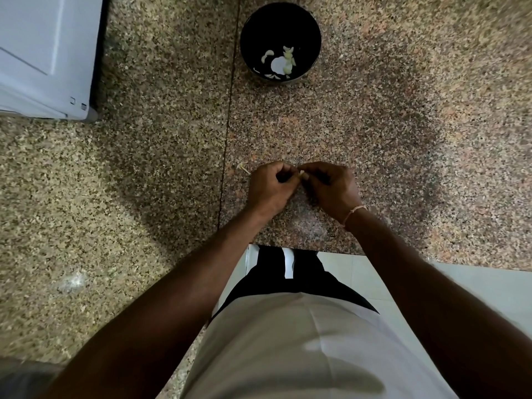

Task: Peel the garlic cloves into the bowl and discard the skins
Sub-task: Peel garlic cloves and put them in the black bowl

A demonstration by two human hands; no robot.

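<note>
Both my hands meet over the speckled granite counter [374, 125], near its front edge. My left hand [270, 187] and my right hand [331, 188] have their fingers curled, and together they pinch a small pale garlic clove [302, 173] between the fingertips. Most of the clove is hidden by the fingers. A black bowl [247, 38] stands at the far side of the counter, straight ahead, with a few pale garlic pieces [283, 61] lying in its bottom. A small scrap of garlic skin [242, 167] lies on the counter just left of my left hand.
A white appliance [46, 53] fills the far left corner of the counter. A seam [230, 110] runs across the counter from front to back. The counter's front edge [339, 251] lies just below my wrists, with pale floor tiles [475, 286] beyond it.
</note>
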